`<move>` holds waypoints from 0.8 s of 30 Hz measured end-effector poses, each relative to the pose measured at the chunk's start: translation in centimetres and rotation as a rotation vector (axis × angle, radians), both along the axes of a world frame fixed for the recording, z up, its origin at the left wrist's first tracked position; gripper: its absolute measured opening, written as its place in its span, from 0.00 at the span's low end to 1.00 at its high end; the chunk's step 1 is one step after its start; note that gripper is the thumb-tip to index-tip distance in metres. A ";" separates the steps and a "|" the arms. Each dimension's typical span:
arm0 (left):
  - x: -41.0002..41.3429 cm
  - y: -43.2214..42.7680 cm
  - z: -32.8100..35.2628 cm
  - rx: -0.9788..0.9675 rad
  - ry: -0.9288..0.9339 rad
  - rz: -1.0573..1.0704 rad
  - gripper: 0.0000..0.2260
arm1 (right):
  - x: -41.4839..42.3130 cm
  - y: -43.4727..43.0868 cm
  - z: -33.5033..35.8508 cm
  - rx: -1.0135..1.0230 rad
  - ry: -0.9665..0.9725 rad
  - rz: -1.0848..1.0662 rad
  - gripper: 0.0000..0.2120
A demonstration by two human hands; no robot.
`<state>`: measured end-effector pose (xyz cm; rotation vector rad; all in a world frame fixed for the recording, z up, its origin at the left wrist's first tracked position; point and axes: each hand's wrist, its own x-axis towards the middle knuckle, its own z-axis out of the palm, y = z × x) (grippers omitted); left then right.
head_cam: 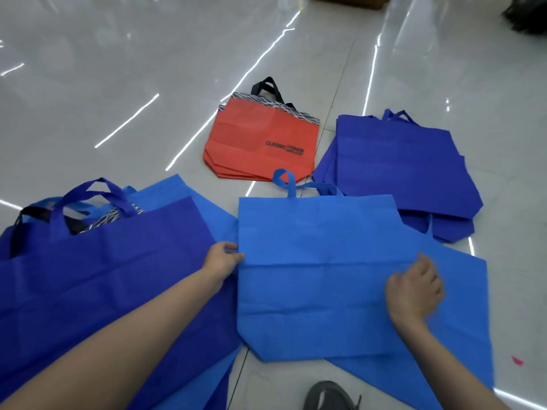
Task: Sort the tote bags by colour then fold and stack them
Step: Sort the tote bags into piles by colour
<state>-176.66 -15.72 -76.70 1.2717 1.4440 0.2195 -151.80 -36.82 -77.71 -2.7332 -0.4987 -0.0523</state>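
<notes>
While left hand (223,259) pinches the light-blue tote (313,279) at its edge, right hand (414,288) rests on it (grip unclear, blurred); orange tote stack (260,137), dark-blue tote stack (399,164) beyond; mixed pile (103,261) left.

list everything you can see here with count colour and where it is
orange bags: stack of at least three, orange-red, black handles, patterned rim, far centre
dark blue bags: stack, count hidden, dark blue, far right
light blue bag: one, light blue, flat, near centre
second light blue bag: one, light blue, partly under the first, near right
mixed pile: count hidden, dark blue on top, light blue beneath, black handles showing, near left
pink scrap: one, pink, right
dark object: one, black, top right corner
floor: pale glossy tiles
shoe: one, grey, bottom edge
left hand: pinches the light blue bag's left edge
right hand: on the same bag, fingers curled, blurred
</notes>
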 end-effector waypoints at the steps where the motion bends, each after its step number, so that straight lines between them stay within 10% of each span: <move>1: 0.8 -0.5 0.0 0.020 -0.026 -0.027 0.16 | -0.7 0.2 -0.4 -0.020 -0.040 0.190 0.26; 6: 4.9 -2.3 0.2 0.087 -0.176 -0.149 0.20 | -6.6 4.5 -1.0 -0.301 0.104 0.846 0.28; 11: 4.8 -2.5 -1.2 0.443 0.289 -0.612 0.27 | -7.0 4.5 -2.5 -0.479 0.407 0.638 0.28; 15: 2.0 -2.7 -1.6 0.545 0.711 -0.283 0.37 | -6.8 3.4 -2.3 -0.492 0.444 0.486 0.28; 24: -3.2 -2.0 -2.5 0.324 0.515 -0.253 0.41 | -9.4 5.4 -1.4 -0.299 0.181 0.602 0.23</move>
